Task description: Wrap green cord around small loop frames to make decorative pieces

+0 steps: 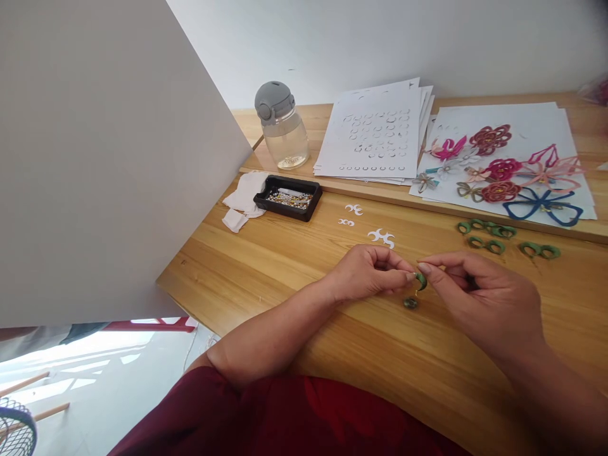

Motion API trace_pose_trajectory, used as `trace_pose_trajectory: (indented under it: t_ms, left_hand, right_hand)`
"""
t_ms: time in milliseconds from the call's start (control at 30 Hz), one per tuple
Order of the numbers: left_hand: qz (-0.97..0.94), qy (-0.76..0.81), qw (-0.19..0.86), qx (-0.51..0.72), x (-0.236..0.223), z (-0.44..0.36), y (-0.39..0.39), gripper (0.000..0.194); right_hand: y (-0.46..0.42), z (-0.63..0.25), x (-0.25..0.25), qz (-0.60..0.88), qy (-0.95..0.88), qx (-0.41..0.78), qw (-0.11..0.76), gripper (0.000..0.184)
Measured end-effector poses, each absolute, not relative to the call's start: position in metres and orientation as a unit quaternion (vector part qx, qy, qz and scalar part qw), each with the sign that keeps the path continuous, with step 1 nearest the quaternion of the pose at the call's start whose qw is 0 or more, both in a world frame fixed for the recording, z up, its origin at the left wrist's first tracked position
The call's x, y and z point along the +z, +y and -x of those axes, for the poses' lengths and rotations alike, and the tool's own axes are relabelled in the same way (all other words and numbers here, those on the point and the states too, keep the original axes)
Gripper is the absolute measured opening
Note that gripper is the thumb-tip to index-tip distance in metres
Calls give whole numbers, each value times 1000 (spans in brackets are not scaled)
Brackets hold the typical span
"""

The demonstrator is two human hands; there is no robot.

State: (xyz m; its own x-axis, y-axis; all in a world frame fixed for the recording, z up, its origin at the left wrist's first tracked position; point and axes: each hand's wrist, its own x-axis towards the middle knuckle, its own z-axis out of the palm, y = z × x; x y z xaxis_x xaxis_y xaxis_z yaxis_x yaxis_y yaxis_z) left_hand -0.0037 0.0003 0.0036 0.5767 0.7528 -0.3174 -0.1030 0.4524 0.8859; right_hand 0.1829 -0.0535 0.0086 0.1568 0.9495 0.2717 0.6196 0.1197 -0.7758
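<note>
My left hand (pixel 368 272) and my right hand (pixel 479 297) meet over the wooden table (pixel 294 278), both pinching a small green curled paper piece (pixel 421 280) between their fingertips. A second small green coil (pixel 410 303) lies on the table just below it. Several finished green paper loops (pixel 494 235) lie to the right, beyond my right hand. White cut-out paper scraps (pixel 381 237) lie just beyond my left hand.
A black tray of small beads (pixel 287 197) sits at the back left beside crumpled white tissue (pixel 244 197). A clear bottle with grey cap (pixel 283 126), a stack of punched white sheets (pixel 375 130) and sheets with paper flowers (pixel 503 168) are behind. A large white board (pixel 95 158) stands left.
</note>
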Motion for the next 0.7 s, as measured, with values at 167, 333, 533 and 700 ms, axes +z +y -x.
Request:
trace_pose_trajectory:
  t_ms: [167, 333, 533, 700]
  left_hand:
    - [-427, 361, 782, 276, 5, 4, 1, 45]
    - [-401, 363, 780, 317, 9, 3, 0, 50]
    - [-374, 376, 748, 399, 1, -1, 2, 55]
    - [-406, 403, 703, 422, -2, -2, 4, 46]
  right_hand:
    - [-48, -185, 10, 641, -575, 298, 412, 22]
    - [-44, -181, 11, 605, -507, 443, 426, 34]
    - [-49, -178, 3, 590, -549, 460, 371, 34]
    - [-62, -171, 1, 607, -642, 315, 348, 22]
